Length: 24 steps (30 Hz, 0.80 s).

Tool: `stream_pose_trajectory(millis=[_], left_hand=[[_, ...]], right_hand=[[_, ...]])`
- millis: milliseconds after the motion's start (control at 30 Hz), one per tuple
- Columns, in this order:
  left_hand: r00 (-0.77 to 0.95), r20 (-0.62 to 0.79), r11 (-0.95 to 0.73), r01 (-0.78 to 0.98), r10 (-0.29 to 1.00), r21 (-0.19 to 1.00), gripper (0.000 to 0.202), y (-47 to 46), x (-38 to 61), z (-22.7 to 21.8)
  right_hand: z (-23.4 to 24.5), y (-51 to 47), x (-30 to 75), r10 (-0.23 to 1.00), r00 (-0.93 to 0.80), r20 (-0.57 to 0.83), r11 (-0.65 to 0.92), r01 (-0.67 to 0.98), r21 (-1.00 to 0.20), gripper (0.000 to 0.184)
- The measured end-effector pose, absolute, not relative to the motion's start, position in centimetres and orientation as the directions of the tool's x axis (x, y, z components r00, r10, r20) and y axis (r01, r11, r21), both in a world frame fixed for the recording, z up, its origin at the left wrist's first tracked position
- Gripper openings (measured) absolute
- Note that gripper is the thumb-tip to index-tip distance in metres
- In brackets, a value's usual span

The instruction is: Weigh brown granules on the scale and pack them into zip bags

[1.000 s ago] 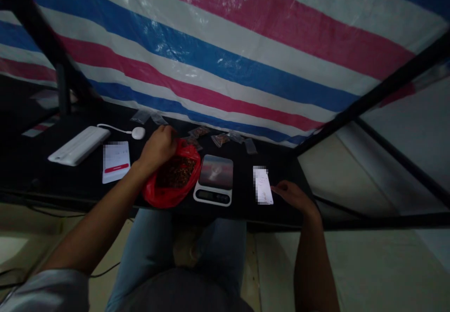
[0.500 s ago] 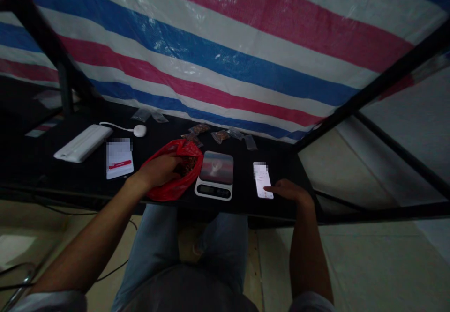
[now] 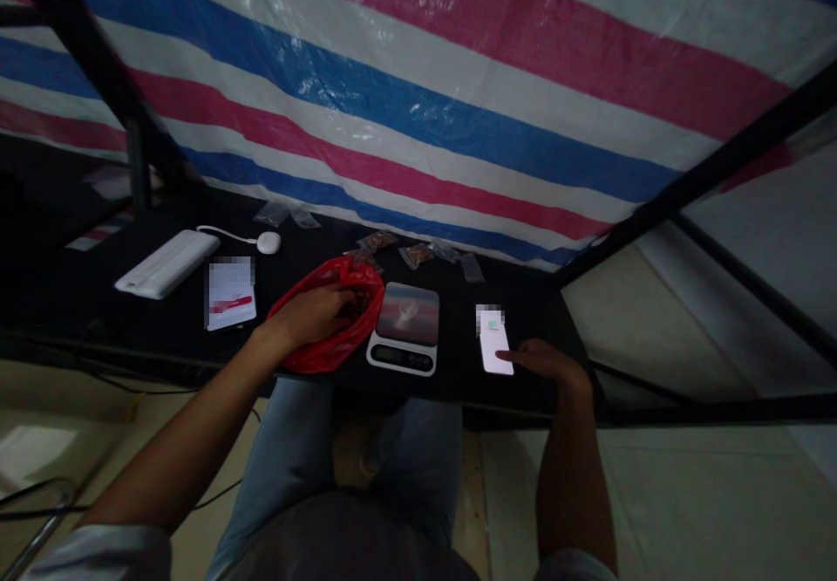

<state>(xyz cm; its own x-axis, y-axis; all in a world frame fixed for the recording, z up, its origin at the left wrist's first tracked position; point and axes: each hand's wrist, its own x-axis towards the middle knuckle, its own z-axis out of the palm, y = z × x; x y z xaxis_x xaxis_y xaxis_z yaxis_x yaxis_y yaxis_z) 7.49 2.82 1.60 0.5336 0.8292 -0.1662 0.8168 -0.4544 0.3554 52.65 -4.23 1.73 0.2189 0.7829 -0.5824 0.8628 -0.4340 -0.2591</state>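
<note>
A hand could pass over the flat black tabletop between the white rectangular digital scale and the lit oblong phone; the crumpled red plastic bag crowds the scale's left, the red-white-blue striped plastic sheet bars the back.

Okay so on the tabletop, the plastic bag sits around the middle of the near side, with the left hand's grip down inside it. The scale is just right of the bag, then farther right comes a phone, with the right hand's grip coming in from its right, one finger on the screen. Left of the bag: a screen device, then a block, its cable running right to a puck. Small packets line the far edge (a couple behind the puck), and a plastic sheet hangs behind everything.
</note>
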Motion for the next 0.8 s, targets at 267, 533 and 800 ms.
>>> stream_pose_trajectory(millis=[267, 533, 800], left_hand=[[0.652, -0.104, -0.594, 0.737, 0.751, 0.323, 0.038, 4.1, 9.3, 0.7], [0.628, -0.157, -0.575, 0.769, 0.762, 0.28, 0.037, 4.4, 9.7, 1.6], [0.628, -0.143, -0.565, 0.761, 0.765, 0.319, 0.032, 4.4, 8.8, 3.0]], right_hand=[[1.9, -4.7, 52.9, 0.785, 0.194, -0.589, -0.458, 0.821, -0.34, 0.054], [1.1, -5.9, 53.5, 0.83, 0.22, -0.513, -0.481, 0.748, -0.458, 0.059], [0.6, -6.7, 53.5, 0.876, 0.247, -0.415, -0.452, 0.723, -0.523, 0.054]])
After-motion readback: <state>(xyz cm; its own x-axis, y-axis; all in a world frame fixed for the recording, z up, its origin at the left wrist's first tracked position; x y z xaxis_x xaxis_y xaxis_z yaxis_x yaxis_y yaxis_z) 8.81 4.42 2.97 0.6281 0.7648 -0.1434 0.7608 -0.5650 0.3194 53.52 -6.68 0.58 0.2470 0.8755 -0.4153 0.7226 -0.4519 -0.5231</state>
